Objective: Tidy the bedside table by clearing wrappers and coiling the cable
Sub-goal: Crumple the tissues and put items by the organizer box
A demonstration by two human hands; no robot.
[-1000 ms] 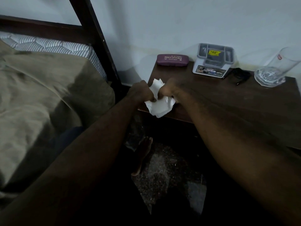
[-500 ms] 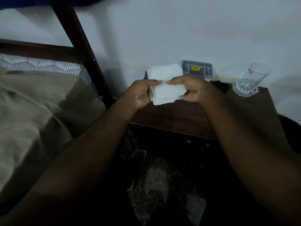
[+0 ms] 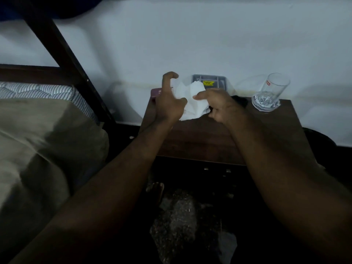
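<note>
Dim room, pale wall, and a dark brown wooden bedside table (image 3: pixel 200 141) running out under both forearms. Here's the change: half a second ago both hands were pinching the sheet flat between them; now the left hand (image 3: pixel 168 103) has let go. Its fingers are spread and hooked in the air, forefinger lifted high, thumb just beside the paper's edge; whether it touches, I can't tell. The right hand (image 3: pixel 222 106) has the job alone, thumb laid over the crumpled white paper wrapper (image 3: pixel 191 101) and fingers curled beneath it. The wrapper sits between the two hands, bunched up again instead of smoothed out, and seems held just above the tabletop.

My read: the scrunching is nearly done, and the left hand is either coming back in to squeeze or freeing itself for the next item. The wrapper hasn't left the table area yet, so that half of the job is open.

Just beyond the right hand's knuckles lies the tangled black cable (image 3: pixel 240 100), not yet coiled. Further out to that hand's right stands a clear drinking glass (image 3: pixel 271 92). Behind the wrapper, against the wall, sits a grey plastic tray with a yellow label (image 3: pixel 215 81), and a maroon spectacle case (image 3: pixel 155 92) peeks out past the left hand.
</note>
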